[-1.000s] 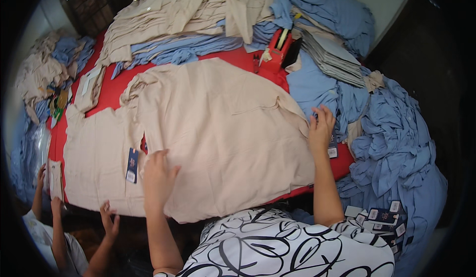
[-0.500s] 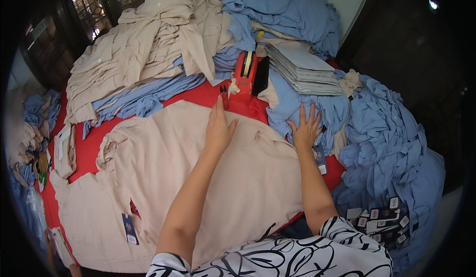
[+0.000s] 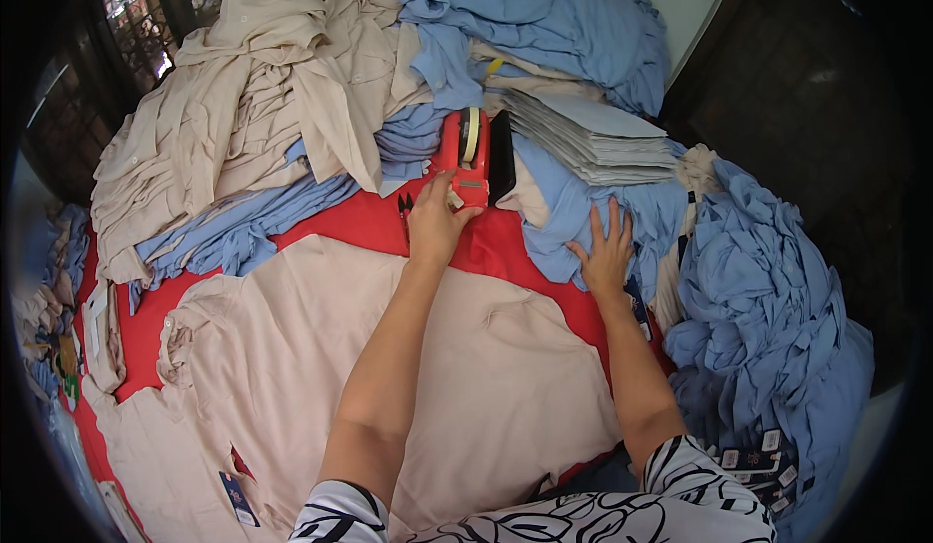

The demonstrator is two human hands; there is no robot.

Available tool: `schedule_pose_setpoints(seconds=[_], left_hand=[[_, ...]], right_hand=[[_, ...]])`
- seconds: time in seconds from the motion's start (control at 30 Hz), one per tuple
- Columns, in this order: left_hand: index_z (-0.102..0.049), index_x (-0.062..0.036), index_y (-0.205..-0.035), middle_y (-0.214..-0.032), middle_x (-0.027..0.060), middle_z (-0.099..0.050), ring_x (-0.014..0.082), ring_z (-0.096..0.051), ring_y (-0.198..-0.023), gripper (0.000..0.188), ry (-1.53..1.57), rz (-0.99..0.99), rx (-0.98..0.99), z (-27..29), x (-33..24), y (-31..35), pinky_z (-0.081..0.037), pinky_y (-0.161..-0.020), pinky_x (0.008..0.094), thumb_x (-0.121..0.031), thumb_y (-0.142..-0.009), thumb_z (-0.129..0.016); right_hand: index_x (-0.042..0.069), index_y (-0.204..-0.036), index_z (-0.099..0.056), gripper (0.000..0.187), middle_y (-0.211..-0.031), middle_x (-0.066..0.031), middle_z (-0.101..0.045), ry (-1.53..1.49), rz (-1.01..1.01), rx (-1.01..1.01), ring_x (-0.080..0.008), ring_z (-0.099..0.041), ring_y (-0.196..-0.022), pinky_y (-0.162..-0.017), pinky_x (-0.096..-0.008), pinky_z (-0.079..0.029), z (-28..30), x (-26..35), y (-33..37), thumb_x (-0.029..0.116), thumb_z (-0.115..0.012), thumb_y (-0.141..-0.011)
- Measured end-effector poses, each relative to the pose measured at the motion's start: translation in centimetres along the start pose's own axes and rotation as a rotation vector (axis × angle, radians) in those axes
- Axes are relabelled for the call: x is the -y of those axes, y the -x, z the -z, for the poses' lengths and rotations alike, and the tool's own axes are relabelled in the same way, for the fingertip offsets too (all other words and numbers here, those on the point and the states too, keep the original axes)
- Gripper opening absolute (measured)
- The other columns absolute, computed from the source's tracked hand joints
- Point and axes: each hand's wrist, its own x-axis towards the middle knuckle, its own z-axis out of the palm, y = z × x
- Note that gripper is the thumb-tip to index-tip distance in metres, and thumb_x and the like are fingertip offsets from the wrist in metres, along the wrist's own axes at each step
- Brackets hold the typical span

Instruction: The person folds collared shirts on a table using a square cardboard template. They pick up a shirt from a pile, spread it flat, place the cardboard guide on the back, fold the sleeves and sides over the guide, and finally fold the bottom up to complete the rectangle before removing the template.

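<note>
Red tape dispenser [image 3: 468,159] is touched at its near end by left hand [image 3: 434,224], fingers curled, prob. pinching tape. Right hand [image 3: 604,249] laid flat, open, on blue fabric [image 3: 544,222]; beige shirt [image 3: 389,368] spread below both.

- Two bare forearms come in from the lower edge, out of short sleeves with a black and white swirl pattern.
- The left arm stretches nearly straight forward, elbow only slightly bent, wrist level.
- The left hand [image 3: 434,224] is seen from its back, fingers curled forward and closing at the tips, thumb out to the right side.
- The right arm reaches forward and leans a little inward, shorter than the left.
- The right hand [image 3: 604,251] lies palm down, flat, all five fingers spread wide and pointing away from the body.
- The two hands are apart, the left one farther forward than the right.
</note>
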Motion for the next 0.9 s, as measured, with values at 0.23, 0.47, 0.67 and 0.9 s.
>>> schedule_pose_setpoints(seconds=[0.23, 0.47, 0.67, 0.9], left_hand=[[-0.037, -0.0099, -0.147, -0.113, 0.0191, -0.064, 0.0362, -0.065, -0.099, 0.100, -0.011, 0.076, 0.002, -2.9, -2.4, -2.1, -0.054, -0.083, 0.0438, -0.022, -0.062, -0.090], [-0.021, -0.0103, -0.154, -0.126, 0.0214, -0.056, 0.0383, -0.060, -0.109, 0.112, -0.030, 0.070, 0.004, -4.6, -3.1, -2.7, -0.053, -0.087, 0.0450, -0.019, -0.065, -0.089], [-0.024, -0.0095, -0.153, -0.149, 0.0260, -0.033, 0.0432, -0.046, -0.130, 0.101, -0.129, -0.002, 0.051, 0.1, -3.6, 1.1, -0.044, -0.104, 0.0473, -0.014, -0.073, -0.084], [-0.036, -0.0080, -0.148, -0.146, 0.0210, -0.041, 0.0383, -0.043, -0.133, 0.079, -0.194, 0.004, 0.086, 8.8, -6.3, 11.4, -0.034, -0.111, 0.0536, -0.013, -0.080, -0.076]], right_hand=[[0.019, -0.146, -0.044, 0.082, -0.158, -0.0133, -0.026, -0.034, 0.150, -0.036, -0.0494, -0.031, -0.135, -0.097, -0.0597, -0.043, -2.6, -3.9, -4.3, 0.040, -0.079, -0.075], [0.019, -0.147, -0.042, 0.081, -0.157, -0.0144, -0.027, -0.106, 0.192, -0.020, -0.0501, -0.031, -0.135, -0.097, -0.0603, -0.043, -2.6, -5.4, -6.0, 0.037, -0.078, -0.077], [0.018, -0.147, -0.043, 0.076, -0.154, -0.0157, -0.031, -0.033, -0.004, 0.217, -0.0474, -0.034, -0.134, -0.100, -0.0566, -0.041, 3.1, -1.1, -4.4, 0.027, -0.076, -0.079], [0.012, -0.124, -0.066, 0.037, -0.109, -0.0128, -0.063, -0.476, 0.254, -0.005, -0.0356, -0.057, -0.109, -0.090, -0.0434, -0.047, 3.5, 7.6, -9.6, 0.007, -0.062, -0.088]])
